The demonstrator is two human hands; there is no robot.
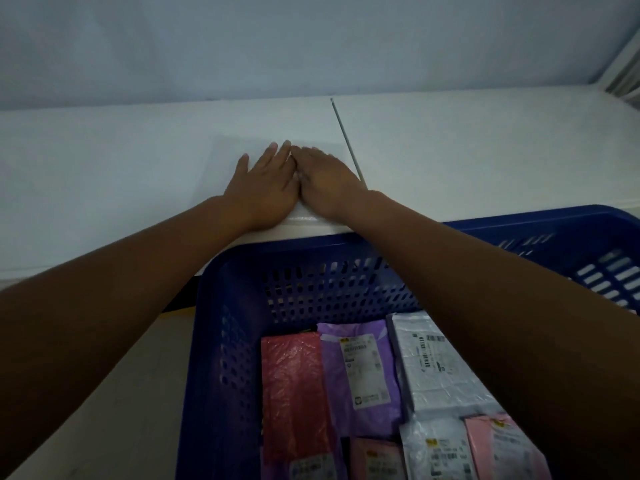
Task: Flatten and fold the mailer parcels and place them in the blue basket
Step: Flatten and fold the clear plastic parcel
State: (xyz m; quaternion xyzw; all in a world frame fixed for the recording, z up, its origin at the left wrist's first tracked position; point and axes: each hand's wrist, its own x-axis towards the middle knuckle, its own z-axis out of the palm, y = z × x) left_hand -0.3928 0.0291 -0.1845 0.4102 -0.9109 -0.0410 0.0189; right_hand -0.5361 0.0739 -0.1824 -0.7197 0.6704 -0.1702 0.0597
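Mailer (230, 164) on the table (104, 174), behind the basket (304, 243) (parcels (360, 372) inside); rod (346, 140) right.

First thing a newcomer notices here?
The left hand and right hand press flat, side by side, on a white mailer on the table. Closer in, a blue basket holds folded parcels in red, purple, white and pink. A thin grey rod lies right of the hands.

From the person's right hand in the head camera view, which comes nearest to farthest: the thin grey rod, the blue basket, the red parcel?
1. The thin grey rod: lies just beside the right hand, on its right.
2. The blue basket: its far rim sits below the hand, towards the person.
3. The red parcel: deep inside the basket, on its left side.
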